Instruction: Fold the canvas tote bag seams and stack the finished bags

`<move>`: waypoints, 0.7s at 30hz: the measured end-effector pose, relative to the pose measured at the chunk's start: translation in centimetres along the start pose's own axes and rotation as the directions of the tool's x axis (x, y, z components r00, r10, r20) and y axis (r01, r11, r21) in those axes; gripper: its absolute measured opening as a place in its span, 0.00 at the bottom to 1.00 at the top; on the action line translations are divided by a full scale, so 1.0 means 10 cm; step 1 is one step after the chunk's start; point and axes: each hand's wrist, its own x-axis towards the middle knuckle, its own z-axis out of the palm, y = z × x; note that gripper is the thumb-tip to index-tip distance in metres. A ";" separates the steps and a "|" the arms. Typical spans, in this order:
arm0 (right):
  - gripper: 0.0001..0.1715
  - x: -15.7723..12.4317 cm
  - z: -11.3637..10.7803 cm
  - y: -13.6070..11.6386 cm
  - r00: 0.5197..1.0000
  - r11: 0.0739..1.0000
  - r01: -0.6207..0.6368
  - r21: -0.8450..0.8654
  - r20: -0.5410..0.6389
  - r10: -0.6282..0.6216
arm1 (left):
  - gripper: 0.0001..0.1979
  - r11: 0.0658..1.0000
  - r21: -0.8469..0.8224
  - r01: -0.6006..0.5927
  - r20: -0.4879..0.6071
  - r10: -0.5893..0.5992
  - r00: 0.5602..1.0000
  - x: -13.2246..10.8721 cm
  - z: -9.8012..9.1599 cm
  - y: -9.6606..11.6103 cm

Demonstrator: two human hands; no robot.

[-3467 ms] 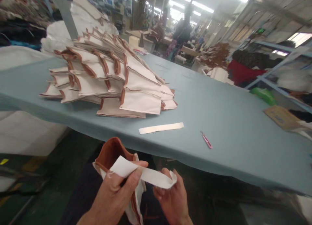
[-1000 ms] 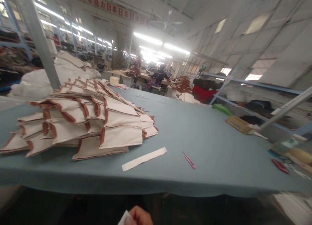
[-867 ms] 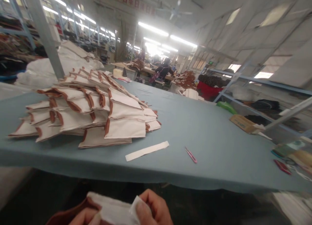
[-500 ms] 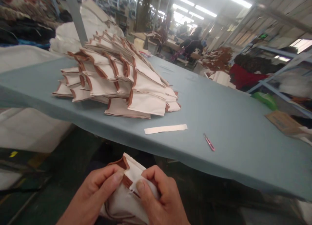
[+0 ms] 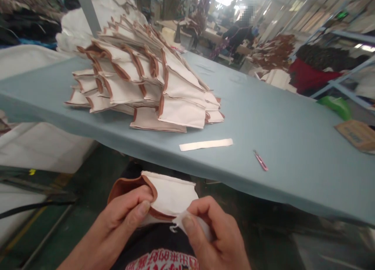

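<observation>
Below the table edge, a sewn cream fabric piece [image 5: 171, 196] with brown edging is spread between my hands, its brown inner side showing at the left. My left hand [image 5: 125, 213] is closed on the brown edge, thumb over fingers. My right hand [image 5: 212, 231] pinches whitish fabric at the lower right of the piece, where loose white threads [image 5: 175, 226] hang. Part of that fabric is hidden by the fingers. On the table lie a cream strip [image 5: 206, 144] and a pair of pink thread snips [image 5: 260, 161], apart from both hands.
A tall pile of similar cream and brown pieces [image 5: 183, 110] stands on the blue-covered table [image 5: 263, 125]. A brown cardboard piece [image 5: 356, 134] and a green item [image 5: 335, 106] are at the right. Another person [image 5: 238, 36] is far behind.
The fabric piece has been turned and opened out, showing its brown inner side and a wide cream panel. My right hand has moved right, away from my left. The camera view has tilted lower.
</observation>
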 end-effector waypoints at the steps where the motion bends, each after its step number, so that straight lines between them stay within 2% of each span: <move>1: 0.20 0.02 -0.02 0.02 1.000 1.000 -0.022 0.021 -0.011 0.023 | 0.18 1.000 0.012 0.015 0.006 -0.015 1.000 -0.04 -0.03 -0.03; 4: 0.24 0.10 -0.04 0.06 0.998 0.992 -0.055 0.114 -0.015 0.057 | 0.18 0.995 0.009 0.095 0.003 -0.095 0.995 -0.18 -0.07 -0.14; 7: 0.25 0.23 0.01 0.10 0.994 0.972 -0.079 0.222 0.094 0.059 | 0.20 0.985 -0.006 0.170 0.007 -0.170 0.985 -0.32 -0.10 -0.27; 10: 0.24 0.36 0.09 0.20 0.973 0.946 -0.115 0.303 0.226 0.046 | 0.25 0.978 0.005 0.207 0.167 -0.205 0.964 -0.39 -0.14 -0.38; 12: 0.22 0.44 0.13 0.30 0.967 0.944 -0.129 0.304 0.252 0.051 | 0.27 0.974 -0.010 0.224 0.258 -0.214 0.942 -0.40 -0.17 -0.42; 15: 0.18 0.55 0.13 0.42 0.971 0.959 -0.026 0.283 0.234 -0.042 | 0.27 0.962 -0.068 0.265 0.325 -0.230 0.917 -0.38 -0.19 -0.43; 17: 0.16 0.60 0.13 0.45 0.956 0.954 0.061 0.294 0.259 -0.141 | 0.29 0.951 -0.109 0.290 0.354 -0.236 0.905 -0.36 -0.19 -0.41; 21: 0.13 0.63 0.19 0.49 0.910 0.947 0.113 0.300 0.351 -0.219 | 0.32 0.912 -0.177 0.370 0.326 -0.300 0.896 -0.32 -0.19 -0.34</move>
